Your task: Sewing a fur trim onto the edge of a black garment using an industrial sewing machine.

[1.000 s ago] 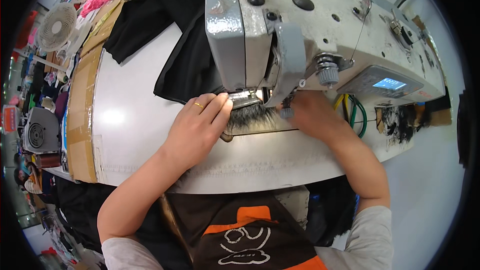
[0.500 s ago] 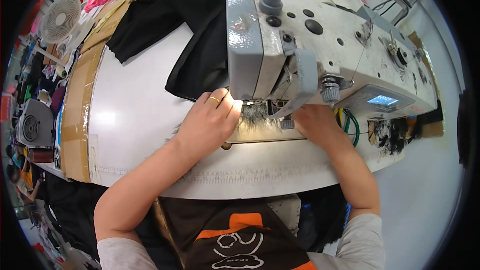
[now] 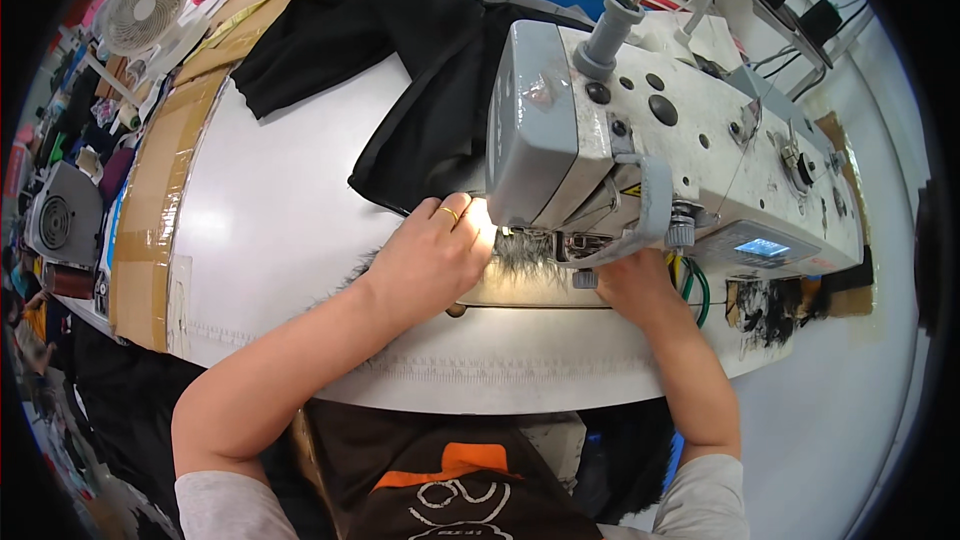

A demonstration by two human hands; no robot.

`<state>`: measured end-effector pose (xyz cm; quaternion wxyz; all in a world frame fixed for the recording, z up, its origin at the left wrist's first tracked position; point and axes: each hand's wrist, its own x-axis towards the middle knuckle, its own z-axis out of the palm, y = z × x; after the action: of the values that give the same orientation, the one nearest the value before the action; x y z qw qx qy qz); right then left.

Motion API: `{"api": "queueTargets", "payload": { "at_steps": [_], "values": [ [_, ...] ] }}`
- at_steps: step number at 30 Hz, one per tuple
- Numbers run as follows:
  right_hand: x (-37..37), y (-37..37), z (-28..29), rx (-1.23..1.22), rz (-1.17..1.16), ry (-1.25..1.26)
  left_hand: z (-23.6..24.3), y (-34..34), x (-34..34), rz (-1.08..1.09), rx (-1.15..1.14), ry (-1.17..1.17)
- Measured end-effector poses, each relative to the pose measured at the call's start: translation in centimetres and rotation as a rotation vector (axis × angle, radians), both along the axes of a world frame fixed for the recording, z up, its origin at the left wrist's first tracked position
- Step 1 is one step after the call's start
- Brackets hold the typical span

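Fingers curled, my left hand (image 3: 437,254) lay nearer the shaggy grey-black fur strip (image 3: 524,252), which ran rightward toward my partly hidden right hand (image 3: 637,285); neither hand's grip could be told.

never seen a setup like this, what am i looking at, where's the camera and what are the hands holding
No robot here: a person works bare-handed. A fisheye camera on their head looks down, so straight edges bend. The big machine is a sewing machine. Black fabric and dark fur-like material lie on the white table. The left hand is at the fabric's lower edge; the right hand is partly hidden by the machine. Neither hand's exact grip shows.
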<state>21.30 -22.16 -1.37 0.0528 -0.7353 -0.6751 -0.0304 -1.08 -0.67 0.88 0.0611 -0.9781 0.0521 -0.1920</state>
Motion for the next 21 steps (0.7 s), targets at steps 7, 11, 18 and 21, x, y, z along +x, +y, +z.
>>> {"api": "queueTargets", "payload": {
  "at_steps": [7,11,18,21],
  "values": [
    [0.61,0.01,-0.64,-0.037,-0.039,0.012,0.02,0.13,0.31,0.054,0.031,0.027],
    [0.25,0.18,-0.25,-0.046,-0.074,0.018,0.13,0.31,0.32,0.043,0.038,0.007],
    [0.41,0.18,-0.17,-0.054,-0.078,-0.026,-0.14,0.36,0.66,0.065,0.034,-0.034],
    [0.32,0.30,0.30,-0.100,-0.076,-0.039,0.04,0.31,0.64,0.058,0.002,-0.048]
  ]
}}
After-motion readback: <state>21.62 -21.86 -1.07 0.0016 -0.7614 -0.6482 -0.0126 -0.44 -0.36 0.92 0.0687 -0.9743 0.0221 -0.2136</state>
